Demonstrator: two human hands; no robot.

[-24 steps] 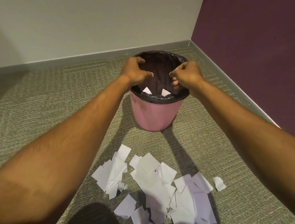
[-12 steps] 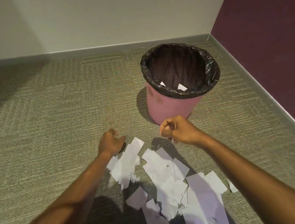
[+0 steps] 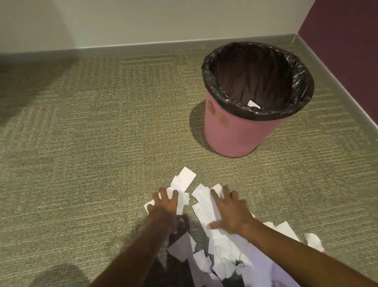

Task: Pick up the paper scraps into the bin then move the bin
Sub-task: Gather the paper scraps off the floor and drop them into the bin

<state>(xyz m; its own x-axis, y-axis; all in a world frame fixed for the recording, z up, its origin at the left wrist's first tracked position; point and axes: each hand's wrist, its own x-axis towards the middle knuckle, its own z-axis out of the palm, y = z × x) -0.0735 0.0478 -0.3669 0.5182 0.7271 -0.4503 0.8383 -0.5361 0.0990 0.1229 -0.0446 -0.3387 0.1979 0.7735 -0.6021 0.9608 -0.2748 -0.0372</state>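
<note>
Floor: green-grey ribbed carpet (image 3: pixel 80 157) covers the room, and a pink bin (image 3: pixel 236 133) stands upright on it.
Left fingers: the fingers (image 3: pixel 156 196) are spread and nearly straight, pressed flat on paper; they pinch and hold nothing.
Right fingers: the fingers (image 3: pixel 215 196) are splayed wide with the thumb out to the side, lying flat on top of paper and gripping nothing.
Left hand: the left hand (image 3: pixel 166 206) rests palm down on the near-side carpet in front of the bin, a little left of the bin's base.
Right hand: the right hand (image 3: pixel 230 214) rests palm down straight in front of the bin, well apart from it.
Paper scraps: the white paper scraps (image 3: pixel 226 255) lie in a loose, overlapping heap on the carpet in front of the bin, under both hands and trailing away from the bin toward the person.
Bin contents: a black liner (image 3: pixel 213 77) is folded over the bin's rim, and one white scrap (image 3: pixel 253 104) shows inside, against the near wall.
Walls: a pale wall (image 3: pixel 148 11) with a grey baseboard (image 3: pixel 123 48) runs behind the bin, and a dark purple wall (image 3: pixel 361 43) stands to the bin's right.
</note>
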